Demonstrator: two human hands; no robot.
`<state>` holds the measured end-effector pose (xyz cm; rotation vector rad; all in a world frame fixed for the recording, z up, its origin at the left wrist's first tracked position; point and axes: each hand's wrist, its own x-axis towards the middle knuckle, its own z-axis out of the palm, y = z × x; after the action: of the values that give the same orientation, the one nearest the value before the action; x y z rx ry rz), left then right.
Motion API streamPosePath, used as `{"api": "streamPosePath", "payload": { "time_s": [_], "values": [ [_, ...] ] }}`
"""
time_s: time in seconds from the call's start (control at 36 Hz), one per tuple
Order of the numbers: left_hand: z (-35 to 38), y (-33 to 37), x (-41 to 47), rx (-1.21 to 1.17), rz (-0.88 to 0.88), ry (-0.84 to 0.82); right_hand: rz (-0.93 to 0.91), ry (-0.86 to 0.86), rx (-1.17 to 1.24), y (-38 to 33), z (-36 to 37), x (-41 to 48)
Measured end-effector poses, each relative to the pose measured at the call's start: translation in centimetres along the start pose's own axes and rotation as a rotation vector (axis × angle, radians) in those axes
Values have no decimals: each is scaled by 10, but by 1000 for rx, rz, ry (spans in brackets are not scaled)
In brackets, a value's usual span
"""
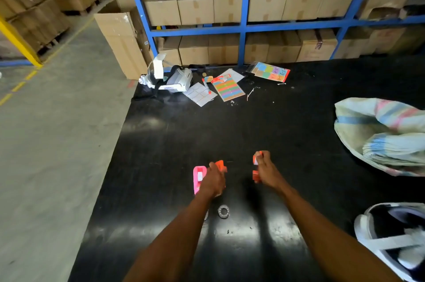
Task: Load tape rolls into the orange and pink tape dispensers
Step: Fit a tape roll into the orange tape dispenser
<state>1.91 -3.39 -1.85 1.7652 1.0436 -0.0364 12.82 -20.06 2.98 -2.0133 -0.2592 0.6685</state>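
Two hands reach out over the black worktop [253, 125], each with fingers curled round something orange. The left hand [212, 181] is seen from the back, and its fingers [215, 166] are closed on the left orange piece [220, 164], which sticks out just beyond the fingertips. Motion blur hides the shape of that piece. The right hand [268, 172] also faces knuckles up. Its fingers [262, 155] are bent tightly round the right orange piece [255, 176], which shows both above and below them on the thumb side. The upper end carries a small white patch. The two orange pieces are apart, with bare worktop between the hands.

The pink dispenser [197, 178] lies flat on the worktop just left of the left fingers. Its long side runs away from the person, and something white shows inside its frame. The left hand overlaps its right edge, but whether they touch cannot be told. A roll [223, 211] lies flat on the worktop behind the left fingers, close beside the left wrist, held by neither hand.

Well beyond both sets of fingers, at the far edge, lie a white headset [177, 79] and some coloured sheets [227, 89]. Far to the right of the right fingers sits a striped sack [379, 134]. A blue rack [243, 26] of cardboard boxes stands behind the worktop.
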Motion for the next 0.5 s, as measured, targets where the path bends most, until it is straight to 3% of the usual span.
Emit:
{"api": "streamPosePath", "payload": {
  "time_s": [0.03, 0.08, 0.22, 0.5],
  "values": [
    [6, -7, -4, 147, 22, 120, -7, -10, 2, -1, 4, -1],
    [16, 4, -20, 350, 132, -7, 5, -28, 20, 1, 10, 2],
    [28, 10, -21, 710, 160, 66, 29, -97, 117, 5, 18, 4],
    [44, -1, 12, 889, 22, -56, -40, -190, 126, 0, 29, 19]
  ]
}}
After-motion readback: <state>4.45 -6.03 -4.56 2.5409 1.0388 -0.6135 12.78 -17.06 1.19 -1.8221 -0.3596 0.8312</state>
